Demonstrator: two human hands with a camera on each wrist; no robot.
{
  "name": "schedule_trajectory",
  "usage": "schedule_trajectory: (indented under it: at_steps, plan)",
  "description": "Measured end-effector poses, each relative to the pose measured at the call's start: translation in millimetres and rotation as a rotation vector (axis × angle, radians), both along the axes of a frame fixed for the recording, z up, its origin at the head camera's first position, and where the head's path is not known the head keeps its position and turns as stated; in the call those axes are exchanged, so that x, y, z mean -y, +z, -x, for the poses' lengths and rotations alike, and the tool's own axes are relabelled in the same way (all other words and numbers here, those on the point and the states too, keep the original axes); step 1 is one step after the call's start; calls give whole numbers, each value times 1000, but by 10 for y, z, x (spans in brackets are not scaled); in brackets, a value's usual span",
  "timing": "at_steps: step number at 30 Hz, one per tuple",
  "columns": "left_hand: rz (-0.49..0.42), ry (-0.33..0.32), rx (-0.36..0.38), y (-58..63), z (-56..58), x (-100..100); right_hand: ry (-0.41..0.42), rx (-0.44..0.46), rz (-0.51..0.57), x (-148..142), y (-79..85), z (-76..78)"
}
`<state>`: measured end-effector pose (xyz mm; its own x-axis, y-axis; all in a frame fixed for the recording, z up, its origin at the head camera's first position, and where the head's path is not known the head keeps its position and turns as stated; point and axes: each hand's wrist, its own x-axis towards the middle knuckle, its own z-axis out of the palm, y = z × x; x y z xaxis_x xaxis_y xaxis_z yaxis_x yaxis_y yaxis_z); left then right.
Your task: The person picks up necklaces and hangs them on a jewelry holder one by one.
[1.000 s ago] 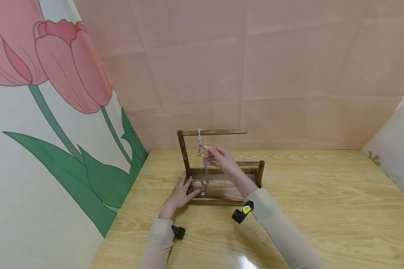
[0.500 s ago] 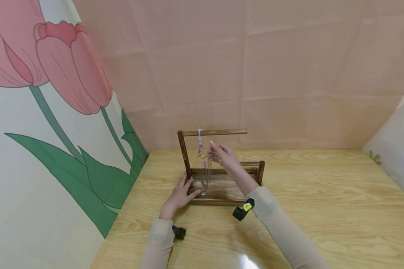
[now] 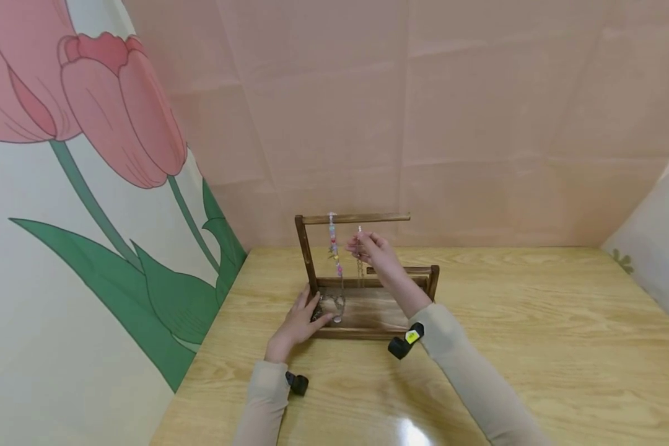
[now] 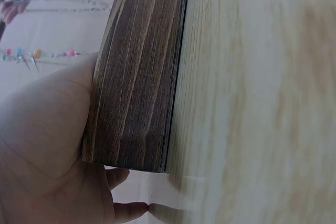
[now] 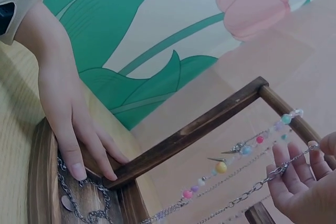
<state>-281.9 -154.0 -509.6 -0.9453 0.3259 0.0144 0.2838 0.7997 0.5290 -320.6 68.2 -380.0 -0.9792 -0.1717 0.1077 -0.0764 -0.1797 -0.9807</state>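
Note:
A dark wooden jewelry stand (image 3: 368, 334) has a tray base, a tall left bar and a lower right bar. My right hand (image 3: 376, 251) pinches one end of a silver chain (image 5: 247, 192), below the upper rod (image 3: 379, 217). The chain hangs down from the fingers, apart from the rod. A colorful beaded strand (image 3: 332, 238) with small spiky charms hangs from that rod, left of the hand. My left hand (image 3: 295, 325) rests over the stand's left end, its fingers (image 5: 79, 129) fairly straight, thumb reaching over the tray's front edge. Beside it another chain (image 3: 334, 302) lies in the tray.
The stand is on a light wood-grain table (image 3: 535, 341). A round silver disc (image 5: 67, 203) lies by the tray chain. Behind hangs a pink backdrop (image 3: 479, 124), with a tulip-printed panel (image 3: 117, 186) on the left. Black cameras sit on both wrists.
My right hand has drawn the silver chain away from the beaded strand, rightward and slightly upward. The beaded strand now hangs free of the hand. My left hand has stayed in place.

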Motion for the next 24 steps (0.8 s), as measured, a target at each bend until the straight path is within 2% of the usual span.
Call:
schedule_trajectory:
  at_steps: [9,14,24]
  plan:
    - [10,-3,-4,12,-17,-6,-4,-8,-20,-79,74,-18]
    - [4,-1,-6,-5,-2,-1,-11,-20,-56,-105,14,52]
    - [1,-4,-17,-4,9,-10,-58,46,-32,-212,22,69]
